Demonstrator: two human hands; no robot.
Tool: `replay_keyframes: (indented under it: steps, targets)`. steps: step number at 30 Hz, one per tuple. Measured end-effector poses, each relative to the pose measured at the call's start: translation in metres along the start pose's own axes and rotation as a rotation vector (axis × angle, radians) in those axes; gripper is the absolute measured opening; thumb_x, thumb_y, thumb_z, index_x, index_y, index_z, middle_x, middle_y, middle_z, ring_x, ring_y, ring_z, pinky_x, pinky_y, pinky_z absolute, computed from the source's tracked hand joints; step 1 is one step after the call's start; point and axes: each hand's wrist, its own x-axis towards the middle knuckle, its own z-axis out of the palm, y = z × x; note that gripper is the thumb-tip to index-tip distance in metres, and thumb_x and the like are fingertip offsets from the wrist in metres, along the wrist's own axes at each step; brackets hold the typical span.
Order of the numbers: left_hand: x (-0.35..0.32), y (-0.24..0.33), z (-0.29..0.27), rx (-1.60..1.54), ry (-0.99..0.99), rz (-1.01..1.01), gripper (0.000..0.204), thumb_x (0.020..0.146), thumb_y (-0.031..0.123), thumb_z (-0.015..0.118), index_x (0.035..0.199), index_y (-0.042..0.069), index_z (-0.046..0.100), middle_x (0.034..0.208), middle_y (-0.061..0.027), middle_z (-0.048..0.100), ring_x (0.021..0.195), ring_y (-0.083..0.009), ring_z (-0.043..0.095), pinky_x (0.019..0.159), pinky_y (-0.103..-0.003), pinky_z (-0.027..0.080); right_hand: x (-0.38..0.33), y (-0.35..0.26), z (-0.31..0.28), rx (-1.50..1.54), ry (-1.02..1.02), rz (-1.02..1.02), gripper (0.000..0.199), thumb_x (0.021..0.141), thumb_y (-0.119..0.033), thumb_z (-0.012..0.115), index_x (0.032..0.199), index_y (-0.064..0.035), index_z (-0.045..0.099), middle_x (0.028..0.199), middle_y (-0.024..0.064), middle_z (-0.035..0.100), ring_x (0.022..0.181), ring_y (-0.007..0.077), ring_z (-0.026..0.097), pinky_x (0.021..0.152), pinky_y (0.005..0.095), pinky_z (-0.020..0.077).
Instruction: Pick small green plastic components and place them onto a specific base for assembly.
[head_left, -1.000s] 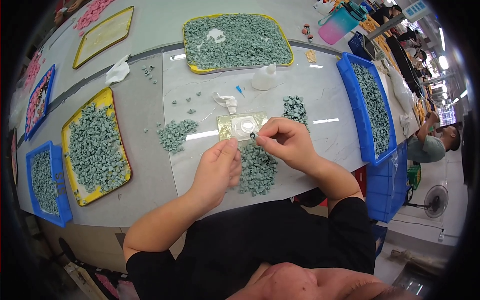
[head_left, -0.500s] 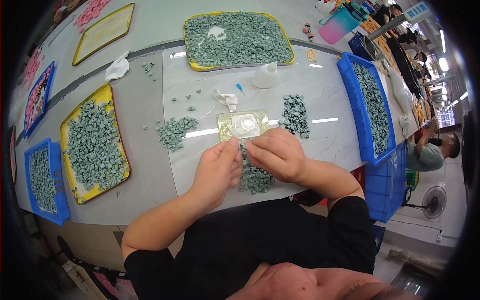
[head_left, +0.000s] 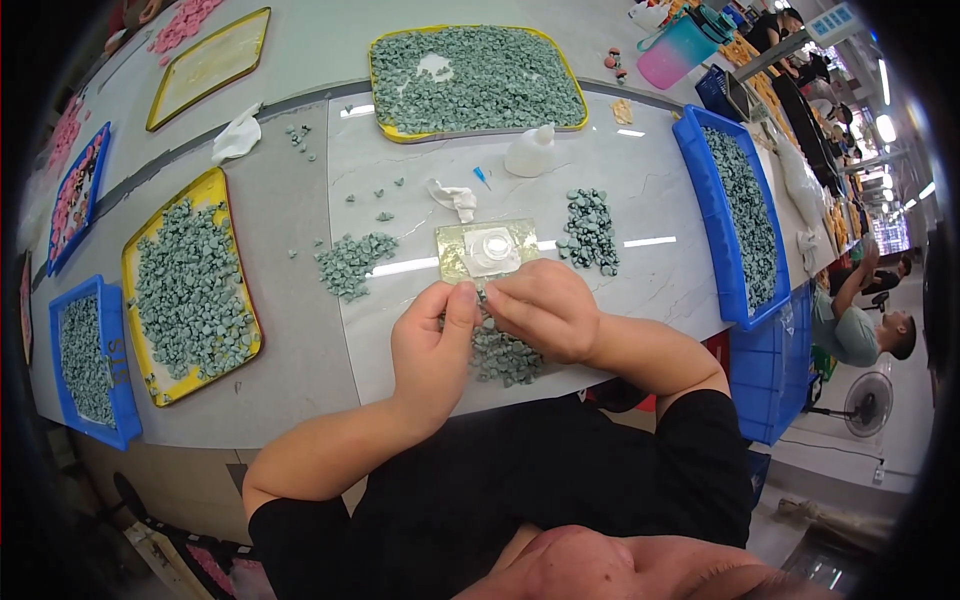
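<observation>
My left hand (head_left: pixel 433 335) and my right hand (head_left: pixel 548 312) meet over the table, fingertips pinched and almost touching. Between them shows a bit of a small green piece (head_left: pixel 481 297), mostly hidden by the fingers. Under my hands lies a pile of similar green pieces (head_left: pixel 508 358). Just beyond the fingertips sits a yellowish square plate (head_left: pixel 453 265), bearing a white pad with a small round clear dish (head_left: pixel 493 245). Loose green pieces (head_left: pixel 350 265) lie to the left, and darker, glossier green ones (head_left: pixel 590 235) to the right.
A white squeeze bottle (head_left: pixel 530 153), a blue tip (head_left: pixel 482 178) and crumpled tissue (head_left: pixel 457 201) stand beyond the plate. Yellow-rimmed trays of green pieces lie at the back (head_left: pixel 480 131) and left (head_left: pixel 255 335). A blue bin (head_left: pixel 692 150) flanks the right side. Other people are at far right.
Both hands have shifted slightly, still pinched together. My left hand has turned a little, its fingers now curled more behind the thumb. Objects on the table have stayed put.
</observation>
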Motion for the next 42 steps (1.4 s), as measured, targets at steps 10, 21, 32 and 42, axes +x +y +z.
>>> replay_keyframes:
  steps: [10,21,32,42]
  targets:
    - [-0.002,0.0,0.021,0.278,-0.057,0.078,0.024,0.094,0.026,0.045,0.08,0.008,0.05,0.062,0.0058,0.041,0.05,-0.0014,0.036,0.042,-0.017,0.029,-0.029,-0.01,-0.016,0.212,-0.253,0.409,0.021,0.079,-0.006,0.059,0.096,0.0061,0.059,0.082,0.0123,0.06,0.06,0.0248,0.055,0.053,0.0328,0.0423]
    - [-0.022,0.019,0.048,0.019,0.229,-0.168,0.033,0.092,0.037,0.046,0.067,0.016,0.042,0.05,0.0048,0.032,0.042,-0.0049,0.029,0.036,-0.018,0.021,0.067,-0.078,-0.074,-0.209,-0.678,0.528,0.009,0.063,-0.016,0.061,0.068,-0.0135,0.068,0.067,0.0032,0.063,0.06,0.0226,0.06,0.048,0.0322,0.0403]
    - [-0.005,-0.011,-0.014,-0.047,0.084,-0.153,0.031,0.092,0.037,0.046,0.077,0.01,0.044,0.056,0.0022,0.037,0.041,-0.008,0.029,0.035,-0.022,0.021,0.152,-0.138,-0.054,-0.347,-0.511,0.095,0.006,0.056,-0.014,0.07,0.054,-0.0183,0.066,0.06,0.0016,0.065,0.048,0.0182,0.058,0.039,0.0344,0.0396]
    - [-0.017,0.04,0.023,-0.02,0.103,0.015,0.022,0.093,0.027,0.046,0.088,0.006,0.049,0.061,0.0031,0.04,0.048,-0.0071,0.036,0.042,-0.023,0.032,0.085,-0.093,-0.094,2.339,-0.08,0.962,0.062,0.094,-0.046,0.026,0.05,-0.0058,0.042,0.045,0.0008,0.034,0.042,0.016,0.036,0.082,0.0464,0.0452]
